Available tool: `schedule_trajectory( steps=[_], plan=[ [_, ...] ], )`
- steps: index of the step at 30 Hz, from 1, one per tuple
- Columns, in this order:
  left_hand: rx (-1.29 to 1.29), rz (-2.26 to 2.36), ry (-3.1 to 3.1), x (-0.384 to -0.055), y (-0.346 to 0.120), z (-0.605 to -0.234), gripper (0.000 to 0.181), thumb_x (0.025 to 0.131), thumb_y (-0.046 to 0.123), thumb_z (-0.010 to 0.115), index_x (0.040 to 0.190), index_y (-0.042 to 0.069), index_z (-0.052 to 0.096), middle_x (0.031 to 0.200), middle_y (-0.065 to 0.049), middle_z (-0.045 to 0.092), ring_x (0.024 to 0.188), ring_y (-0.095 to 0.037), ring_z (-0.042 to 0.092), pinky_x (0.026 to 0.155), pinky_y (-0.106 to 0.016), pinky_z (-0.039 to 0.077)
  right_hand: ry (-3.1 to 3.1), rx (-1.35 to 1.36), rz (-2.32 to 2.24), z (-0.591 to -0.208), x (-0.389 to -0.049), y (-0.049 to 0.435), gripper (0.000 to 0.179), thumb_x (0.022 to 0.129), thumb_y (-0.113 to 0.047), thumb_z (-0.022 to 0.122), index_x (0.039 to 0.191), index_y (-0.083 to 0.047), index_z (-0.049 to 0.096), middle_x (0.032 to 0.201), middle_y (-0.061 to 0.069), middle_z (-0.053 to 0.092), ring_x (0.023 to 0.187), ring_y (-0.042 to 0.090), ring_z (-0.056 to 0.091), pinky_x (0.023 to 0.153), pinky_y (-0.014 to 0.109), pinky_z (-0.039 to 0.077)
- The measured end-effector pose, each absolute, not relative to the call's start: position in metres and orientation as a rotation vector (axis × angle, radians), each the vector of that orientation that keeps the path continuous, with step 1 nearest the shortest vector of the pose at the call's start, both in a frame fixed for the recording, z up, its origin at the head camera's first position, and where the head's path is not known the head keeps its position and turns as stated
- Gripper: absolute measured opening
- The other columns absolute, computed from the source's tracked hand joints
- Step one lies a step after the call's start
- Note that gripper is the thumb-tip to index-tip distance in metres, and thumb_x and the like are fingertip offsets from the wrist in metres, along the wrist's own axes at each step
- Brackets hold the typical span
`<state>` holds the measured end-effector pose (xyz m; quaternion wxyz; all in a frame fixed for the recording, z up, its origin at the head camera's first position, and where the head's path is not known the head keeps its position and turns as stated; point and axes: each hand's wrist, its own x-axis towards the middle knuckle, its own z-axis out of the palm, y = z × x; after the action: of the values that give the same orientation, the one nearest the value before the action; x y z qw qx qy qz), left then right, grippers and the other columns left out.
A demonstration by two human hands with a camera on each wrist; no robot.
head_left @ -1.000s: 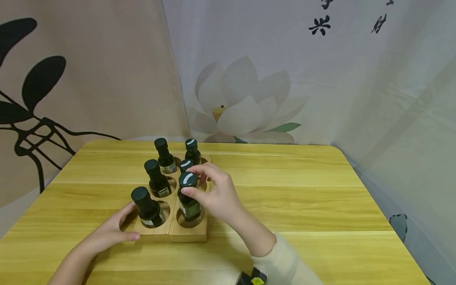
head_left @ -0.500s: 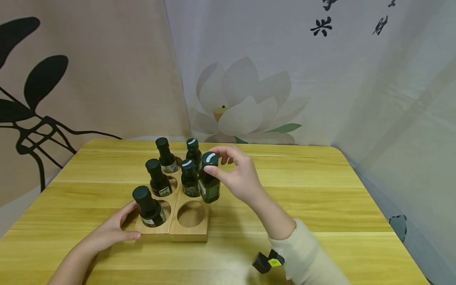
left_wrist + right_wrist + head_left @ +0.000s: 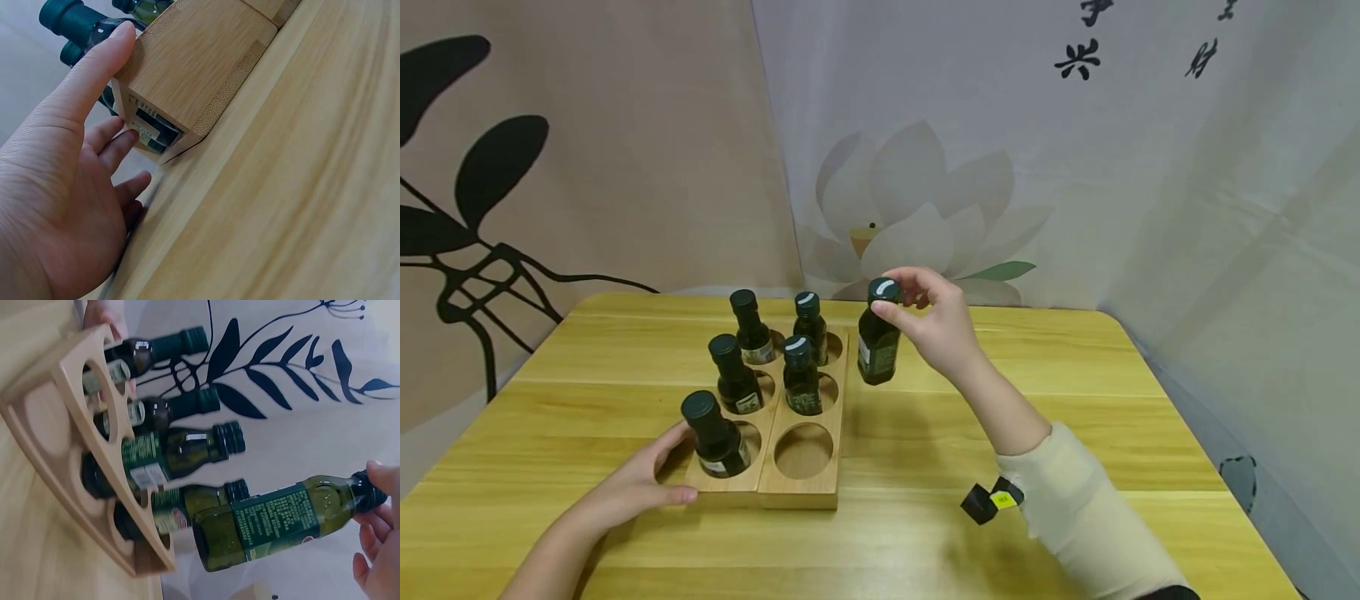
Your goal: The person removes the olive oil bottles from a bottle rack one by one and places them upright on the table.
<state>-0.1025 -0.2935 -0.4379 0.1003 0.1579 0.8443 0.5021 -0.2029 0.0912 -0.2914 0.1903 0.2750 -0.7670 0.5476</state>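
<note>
My right hand (image 3: 936,321) pinches the dark cap of a green glass bottle (image 3: 878,346) between thumb and fingers. The bottle hangs upright above the table, right of a light wooden bottle rack (image 3: 799,492). In the right wrist view its green label (image 3: 275,519) with small print shows. My left hand (image 3: 636,487) rests by the rack's near left corner, thumb at the front face and fingers along the side. Several dark bottles stand in the rack's round holes, among them a bottle (image 3: 718,442) nearest my left hand. The front right hole (image 3: 803,451) holds nothing.
The rack stands on a yellow wooden table (image 3: 1000,383), left of its middle. Behind the table hangs a pale cloth (image 3: 1037,167) printed with a lotus, leaves and characters. A small black device (image 3: 992,500) is on my right wrist.
My right hand has lifted the bottle out of the rack's front right hole and carried it to the right and away from me. The left hand has stayed at the rack's corner.
</note>
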Motion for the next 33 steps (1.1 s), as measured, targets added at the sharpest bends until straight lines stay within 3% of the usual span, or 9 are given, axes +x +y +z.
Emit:
schedule_trajectory(
  steps=[21,33],
  plan=[
    [0.504,1.484,2.53,-0.103,-0.293,-0.439,0.094,0.08,0.014,0.076,0.149,-0.006,0.017,0.148,-0.036,0.019,0.133,-0.055,0.014,0.092,-0.004,0.019,-2.281,0.582,1.506,-0.295,-0.247,0.105,0.029,0.085,-0.017,0.075,0.11,-0.004,0.067,0.088,0.005,0.06,0.077,0.019,0.05,0.068,0.032,0.041],
    [0.49,1.484,2.527,-0.102,-0.292,-0.438,0.094,0.078,0.011,0.077,0.149,-0.007,0.017,0.148,-0.036,0.02,0.133,-0.055,0.015,0.092,-0.004,0.019,-2.372,0.477,1.539,-0.323,-0.258,0.105,0.031,0.085,-0.021,0.075,0.111,-0.007,0.066,0.087,0.005,0.058,0.079,0.02,0.049,0.066,0.031,0.04]
  ],
)
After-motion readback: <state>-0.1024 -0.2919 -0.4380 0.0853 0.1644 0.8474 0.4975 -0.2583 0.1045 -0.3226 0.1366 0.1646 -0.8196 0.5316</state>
